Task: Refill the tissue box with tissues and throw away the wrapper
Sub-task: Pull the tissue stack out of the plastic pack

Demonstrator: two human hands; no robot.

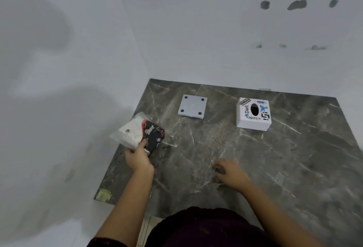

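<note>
The step in hand looks like the very start of the refill: taking up the tissue pack before anything goes into the box. The left hand (pixel 138 157) grips the near end of the clear-and-black plastic pack of white tissues (pixel 138 133), thumb on top and fingers under it, at the near-left part of the dark grey marble-patterned tabletop (pixel 294 168). The pack tilts up and away from the hand, its far end hanging past the table's left edge; whether it rests on the surface or is lifted clear I cannot tell. White tissues show through the clear half, and the wrapper appears sealed.

The right hand (pixel 228 170) rests on the tabletop nearer the middle, fingers loosely curled and holding nothing that I can make out.

The white square tissue box with coloured stickers (pixel 253 114) stands at the far right, well apart from the pack. Its oval opening faces up and shows only darkness, so it seems empty, though the inside is mostly hidden. The flat grey square base plate with four dark round feet (pixel 192 106) lies far centre, apart from the box, feet upward, so the box's underside is probably open.

The next move likely calls for both hands on the pack to tear the wrapper open, then sliding the stack out whole.
</note>
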